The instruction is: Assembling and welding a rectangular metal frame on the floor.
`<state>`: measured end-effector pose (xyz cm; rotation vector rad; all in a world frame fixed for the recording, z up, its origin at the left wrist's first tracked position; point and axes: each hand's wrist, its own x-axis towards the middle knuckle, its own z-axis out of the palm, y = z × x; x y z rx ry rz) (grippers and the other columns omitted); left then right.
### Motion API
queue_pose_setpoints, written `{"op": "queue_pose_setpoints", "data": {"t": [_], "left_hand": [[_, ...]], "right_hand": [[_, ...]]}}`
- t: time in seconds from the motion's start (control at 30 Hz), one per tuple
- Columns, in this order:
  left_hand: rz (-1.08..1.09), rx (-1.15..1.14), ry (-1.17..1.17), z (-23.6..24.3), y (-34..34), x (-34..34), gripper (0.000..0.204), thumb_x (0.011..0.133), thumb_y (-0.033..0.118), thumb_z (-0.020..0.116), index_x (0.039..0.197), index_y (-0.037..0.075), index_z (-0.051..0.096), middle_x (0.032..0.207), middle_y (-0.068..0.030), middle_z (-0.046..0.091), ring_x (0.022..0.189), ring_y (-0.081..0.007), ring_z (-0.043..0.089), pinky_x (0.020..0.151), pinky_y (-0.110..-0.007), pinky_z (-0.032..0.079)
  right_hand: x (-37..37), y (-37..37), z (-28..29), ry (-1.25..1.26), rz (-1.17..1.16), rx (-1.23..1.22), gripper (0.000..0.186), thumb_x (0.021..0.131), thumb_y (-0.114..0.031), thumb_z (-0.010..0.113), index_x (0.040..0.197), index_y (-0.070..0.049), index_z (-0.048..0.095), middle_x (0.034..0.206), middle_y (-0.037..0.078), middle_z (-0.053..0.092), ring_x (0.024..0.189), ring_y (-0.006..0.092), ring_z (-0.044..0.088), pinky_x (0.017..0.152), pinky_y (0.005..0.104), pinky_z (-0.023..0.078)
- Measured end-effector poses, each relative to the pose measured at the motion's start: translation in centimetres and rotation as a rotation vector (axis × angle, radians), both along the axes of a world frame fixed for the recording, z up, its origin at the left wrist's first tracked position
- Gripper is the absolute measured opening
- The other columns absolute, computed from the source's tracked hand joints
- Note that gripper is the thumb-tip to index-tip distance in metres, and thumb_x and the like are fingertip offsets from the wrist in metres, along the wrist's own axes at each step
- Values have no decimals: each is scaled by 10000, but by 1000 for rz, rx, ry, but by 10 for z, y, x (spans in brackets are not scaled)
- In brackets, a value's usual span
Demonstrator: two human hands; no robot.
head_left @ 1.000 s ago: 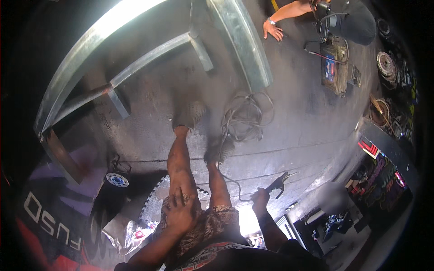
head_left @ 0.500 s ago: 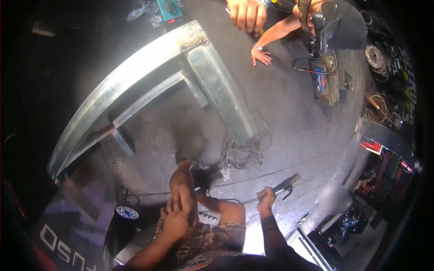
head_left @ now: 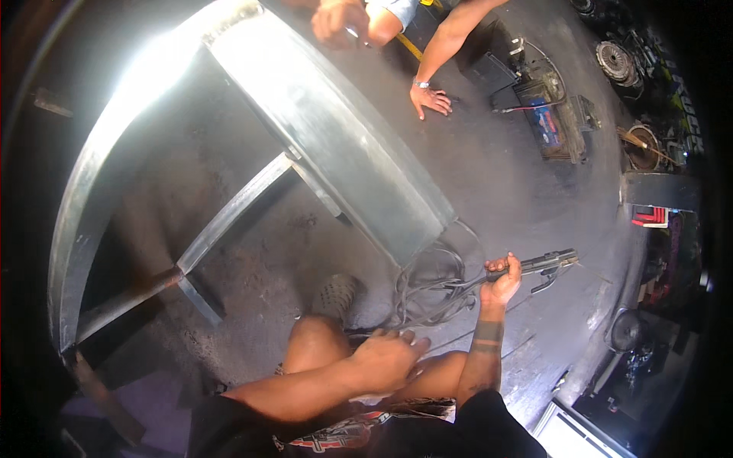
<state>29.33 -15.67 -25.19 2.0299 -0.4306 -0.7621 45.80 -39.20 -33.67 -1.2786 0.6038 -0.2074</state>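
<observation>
Through the head camera, my right hand [head_left: 502,279] wraps its fingers around a welding clamp [head_left: 544,263], right of the metal frame [head_left: 336,130]. Nearer me than the frame, my left hand [head_left: 388,360] curls; whether its fingers pinch anything, I cannot tell.

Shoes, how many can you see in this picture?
1: a dark, bumpy shoe just beyond the person's bent left knee, to the left of the loose cable coil. Other shoes may be hidden; the person's other foot doesn't show.
</observation>
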Motion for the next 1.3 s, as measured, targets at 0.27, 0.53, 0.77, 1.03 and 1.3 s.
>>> {"op": "queue_pose_setpoints", "data": {"t": [0.27,0.53,0.77,1.03,1.3], "left_hand": [[76,75,-339,-3,-1,-17,511,845,330,578,1279,79,477,1010,-145,588,867,-304,602,707,-402,469],[137,188,-208,10,-11,-57,515,864,366,578,1265,60,474,1132,-159,551,936,-325,576,820,-407,456],[-144,-379,-55,29,2,-56,556,863,343,588,1281,13,431,1097,-207,550,971,-389,562,844,-445,453],[65,-368,-315,43,-26,-44,306,819,233,664,1033,23,603,930,-123,591,797,-268,599,672,-367,476],[-20,-131,-672,58,-91,-47,194,717,181,663,860,52,646,944,-73,612,778,-160,560,630,-296,440]], "right_hand": [[25,15,-43,-55,187,54,145,802,-139,599,716,-72,504,587,11,426,533,141,439,527,315,404],[7,29,-23,-141,179,296,232,868,-208,540,688,-130,417,577,1,391,539,157,407,635,370,408],[72,-51,34,-349,187,84,231,831,-176,609,664,-139,454,547,-16,388,513,132,395,642,340,411],[17,-105,29,-314,140,240,227,839,-150,575,679,-117,419,606,-14,366,571,129,374,694,323,409],[-69,-110,-29,-147,-40,306,209,840,-162,572,690,-125,431,600,-19,374,563,131,373,657,338,397]]}}
